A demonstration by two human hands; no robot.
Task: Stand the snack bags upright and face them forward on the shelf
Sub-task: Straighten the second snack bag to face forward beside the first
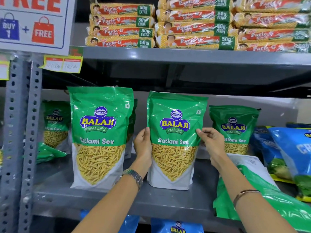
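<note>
A green Balaji Ratlami Sev bag [175,145] stands upright, front facing out, at the middle of the grey shelf [168,202]. My left hand [143,147] grips its left edge and my right hand [212,143] pinches its right edge. Another green bag [99,137] stands upright and forward-facing to the left. A third green bag [234,130] stands further back on the right, and a fourth [55,125] stands back left. One green bag [262,195] lies flat at the front right, back side up.
Blue snack bags [289,153] lean at the far right of the shelf. Parle-G biscuit packs [193,24] are stacked on the shelf above. A perforated metal upright [21,132] stands at the left under a promo sign [33,22]. More blue bags [176,227] sit on the shelf below.
</note>
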